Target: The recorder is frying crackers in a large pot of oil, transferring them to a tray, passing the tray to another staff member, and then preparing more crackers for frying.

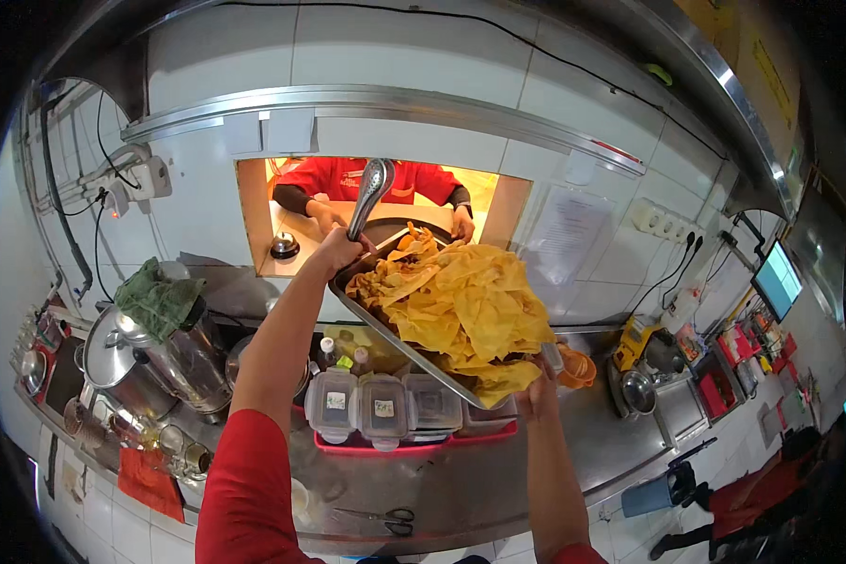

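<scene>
Between my two hands is a metal tray (409, 350), heaped with thin, crinkled yellow wrapper-like food sheets (465, 296). It is tilted above the counter, before a lit serving window. My left hand (340, 249) grips the tray's far left corner, with the perforated metal handle of a utensil (372, 189), likely tongs, rising from the same grasp. My right hand (538, 390) supports the near right corner; its fingers are partly hidden by the tray and sheets. Behind the tray, a co-worker's hands (463, 223) rest at the window ledge near a dark round tray (395, 227).
Lidded plastic containers (383, 407) stand in a pink tray below. A large pot (116, 359) and a metal urn (190, 359) topped by a green cloth (158, 299) stand left. Scissors (395, 520) lie near the counter's edge. A call bell (284, 244) sits in the window. Another person (754, 493) is lower right.
</scene>
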